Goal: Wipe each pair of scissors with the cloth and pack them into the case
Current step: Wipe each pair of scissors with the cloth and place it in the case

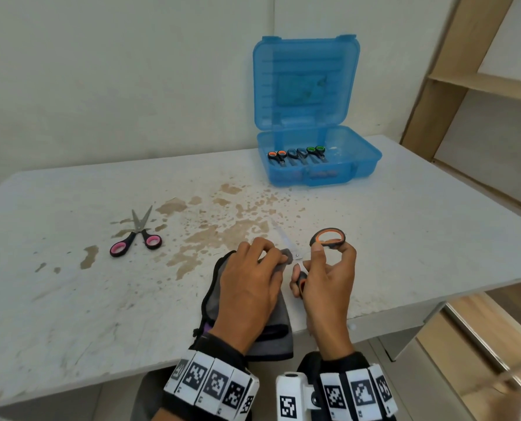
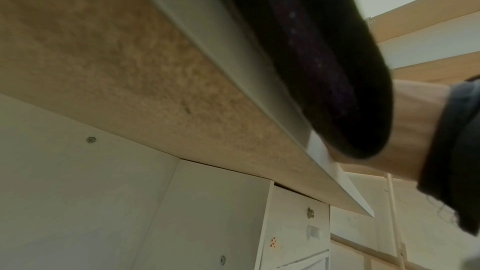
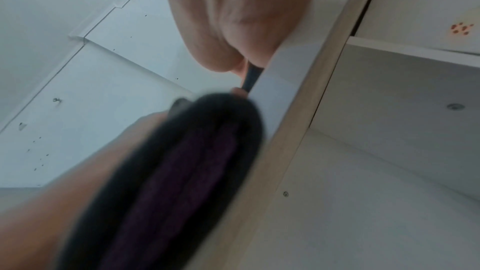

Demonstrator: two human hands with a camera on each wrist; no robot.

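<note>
At the table's near edge my right hand (image 1: 323, 278) grips orange-and-black scissors (image 1: 327, 238) by their handles, blades spread open and pointing away to the left. My left hand (image 1: 253, 281) pinches a grey cloth (image 1: 271, 329) around one blade near the pivot. The cloth (image 3: 166, 182) hangs over the table edge, dark and blurred in both wrist views (image 2: 324, 59). Pink-handled scissors (image 1: 136, 238) lie half open on the table to the left. The blue case (image 1: 320, 161) stands open at the back, holding three pairs of scissors (image 1: 297, 154) side by side.
The white table (image 1: 71, 299) carries brown stains across its middle. A wooden shelf unit (image 1: 480, 86) stands at the right, close to the table's right edge. Beneath the tabletop, the left wrist view shows white panels (image 2: 103, 213) with screws.
</note>
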